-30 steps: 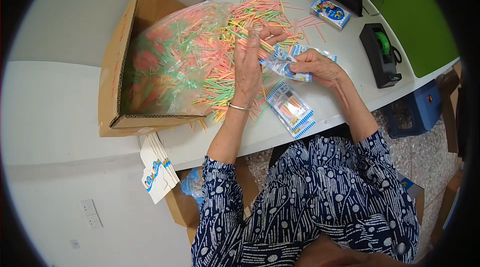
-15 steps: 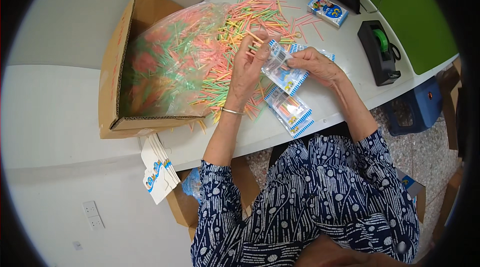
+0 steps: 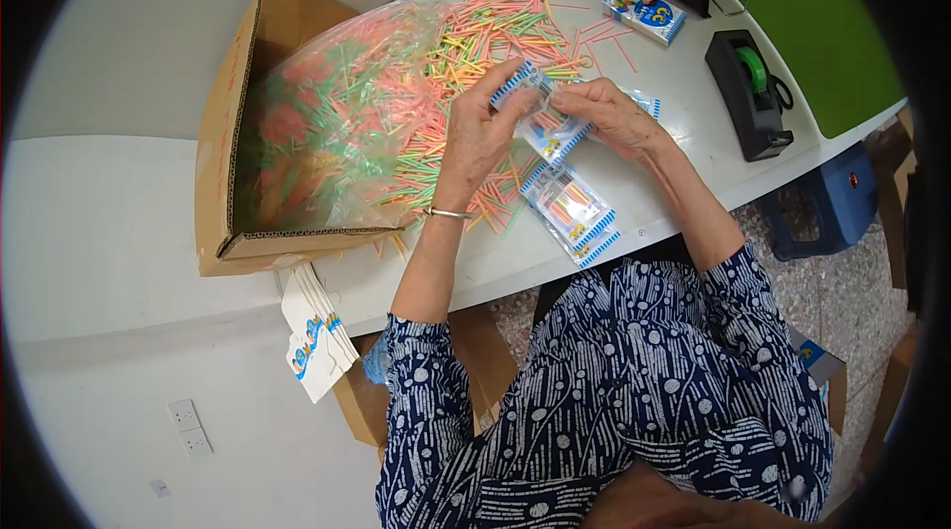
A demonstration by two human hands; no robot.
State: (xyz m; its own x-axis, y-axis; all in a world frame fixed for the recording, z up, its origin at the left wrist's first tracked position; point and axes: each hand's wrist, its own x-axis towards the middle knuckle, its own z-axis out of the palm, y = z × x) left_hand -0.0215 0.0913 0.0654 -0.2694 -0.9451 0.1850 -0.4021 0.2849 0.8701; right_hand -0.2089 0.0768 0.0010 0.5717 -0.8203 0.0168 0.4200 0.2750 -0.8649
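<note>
The left hand (image 3: 482, 133) and the right hand (image 3: 604, 113) are both holding 1 small clear packet (image 3: 540, 118) with blue and white edges, above the white counter (image 3: 684, 143). The fingers of the left hand are closing on the far left corner of the packet, and the fingers of the right hand are pinching its right side. The packet is sitting between the 2 hands, just over the near edge of a pile of coloured sticks (image 3: 495, 34) in pink, green, yellow and orange.

A filled packet (image 3: 572, 210) with the same blue edges is lying flat on the counter, just near the hands. At the left, a clear plastic bag (image 3: 327, 123) full of sticks is spilling out of an open cardboard box (image 3: 223, 162). At the far right, a black tape dispenser (image 3: 748, 93) with a green roll is standing on the counter. A stack of white cards (image 3: 312, 336) is sticking out below the near edge of the counter.
</note>
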